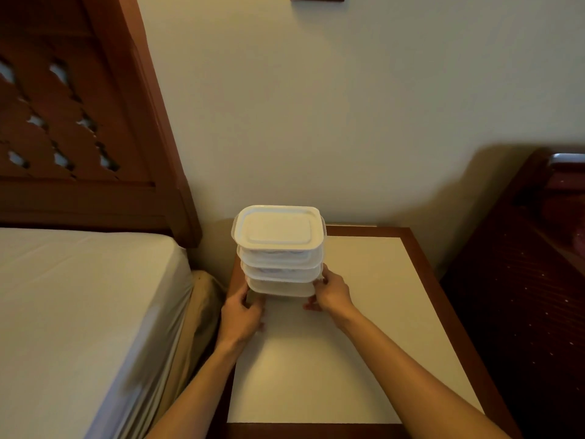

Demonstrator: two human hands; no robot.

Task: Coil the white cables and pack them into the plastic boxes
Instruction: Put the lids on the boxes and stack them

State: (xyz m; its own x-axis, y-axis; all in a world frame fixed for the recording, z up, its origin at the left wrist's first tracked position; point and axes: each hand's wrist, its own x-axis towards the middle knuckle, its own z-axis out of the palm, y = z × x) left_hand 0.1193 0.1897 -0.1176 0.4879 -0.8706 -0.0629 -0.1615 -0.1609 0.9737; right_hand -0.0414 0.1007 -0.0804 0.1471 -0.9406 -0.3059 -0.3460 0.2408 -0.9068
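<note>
Left hand point(241, 315) and right hand point(330, 294) clamped on opposite sides of stacked lidded plastic boxes point(278, 248), at bench point(380, 312) rear-left corner.

Four lidded plastic boxes point(278, 248) in one stack; two hands, left hand point(242, 315) and right hand point(332, 294); one table point(380, 312); one bed point(79, 312); one carved headboard point(79, 122).
</note>
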